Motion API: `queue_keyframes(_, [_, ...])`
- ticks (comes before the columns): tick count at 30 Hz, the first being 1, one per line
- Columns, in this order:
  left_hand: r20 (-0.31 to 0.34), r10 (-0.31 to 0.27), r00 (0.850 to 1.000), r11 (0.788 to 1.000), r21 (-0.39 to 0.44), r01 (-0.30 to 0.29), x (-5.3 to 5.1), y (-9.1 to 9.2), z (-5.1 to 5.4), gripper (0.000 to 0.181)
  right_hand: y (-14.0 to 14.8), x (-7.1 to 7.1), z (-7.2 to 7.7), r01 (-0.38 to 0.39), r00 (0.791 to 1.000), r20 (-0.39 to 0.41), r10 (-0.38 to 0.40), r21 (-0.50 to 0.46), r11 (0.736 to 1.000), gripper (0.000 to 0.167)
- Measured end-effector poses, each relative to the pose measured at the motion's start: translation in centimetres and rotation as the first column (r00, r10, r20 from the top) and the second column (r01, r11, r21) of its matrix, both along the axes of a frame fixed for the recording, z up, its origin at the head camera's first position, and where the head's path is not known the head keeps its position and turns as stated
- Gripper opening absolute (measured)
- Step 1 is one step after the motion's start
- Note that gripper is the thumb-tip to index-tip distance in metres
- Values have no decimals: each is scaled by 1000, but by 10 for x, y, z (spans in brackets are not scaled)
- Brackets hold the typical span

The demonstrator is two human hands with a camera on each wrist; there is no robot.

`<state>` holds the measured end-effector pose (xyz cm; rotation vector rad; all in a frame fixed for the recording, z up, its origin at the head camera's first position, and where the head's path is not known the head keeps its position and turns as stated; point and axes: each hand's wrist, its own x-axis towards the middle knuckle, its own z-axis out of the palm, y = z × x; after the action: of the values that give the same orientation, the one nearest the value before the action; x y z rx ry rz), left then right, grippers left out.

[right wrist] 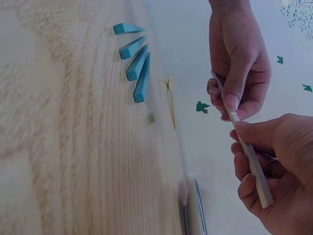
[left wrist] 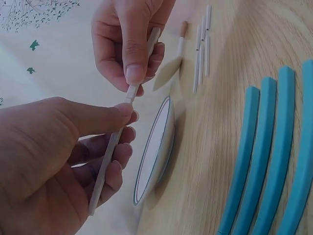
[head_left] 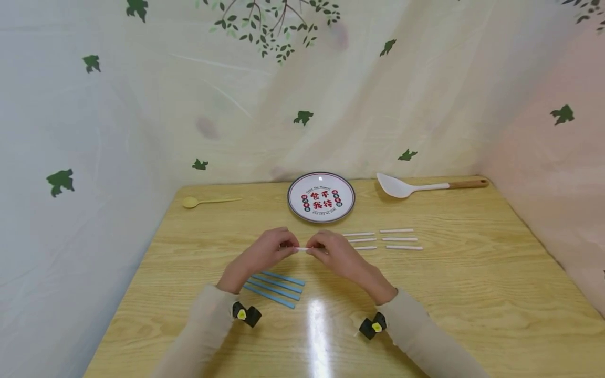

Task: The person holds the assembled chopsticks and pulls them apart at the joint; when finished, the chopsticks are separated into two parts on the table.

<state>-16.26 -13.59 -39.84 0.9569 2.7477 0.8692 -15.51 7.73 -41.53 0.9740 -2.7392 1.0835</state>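
Observation:
Both hands hold one thin white chopstick (head_left: 302,249) above the middle of the table, with a seam between its two halves. My left hand (head_left: 267,251) pinches one half near the seam between thumb and fingers. The other half is gripped by my right hand (head_left: 337,254), its thumb lying along the stick. In the left wrist view the white chopstick (left wrist: 103,171) runs through both hands, thumbs close together at the joint. Several blue chopsticks (head_left: 274,290) lie side by side below my left forearm. Short white chopstick pieces (head_left: 400,239) lie in two columns beyond my right hand.
A white plate (head_left: 295,202) with printed characters rests behind the hands, near the back edge. To its right lies a white spatula (head_left: 399,188) with a wooden handle. A yellow spoon (head_left: 190,202) lies at back left. Patterned cloth (head_left: 255,121) borders the wooden table.

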Motion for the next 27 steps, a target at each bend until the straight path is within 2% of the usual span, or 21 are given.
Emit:
queue_keyframes(5, [-38,-7,999,1000,15,7,-1,2,1,9,4,0,0,3,999,-38,-3,5,1000,4])
queue_keyframes(9, [-71,-18,997,999,39,21,-2,3,2,9,5,-1,4,13,1000,-12,-13,37,999,5])
queue_keyframes(15, [-117,-31,993,998,60,38,-4,3,2,8,7,-2,6,6,999,-35,-4,67,998,6])
queue_keyframes(21, [-149,-32,988,996,80,45,-5,5,0,7,10,0,6,9,1000,-29,-7,59,998,5])
queue_keyframes(27, [-171,-30,985,994,102,48,-5,7,-1,7,14,2,6,22,998,-58,-19,43,999,5])
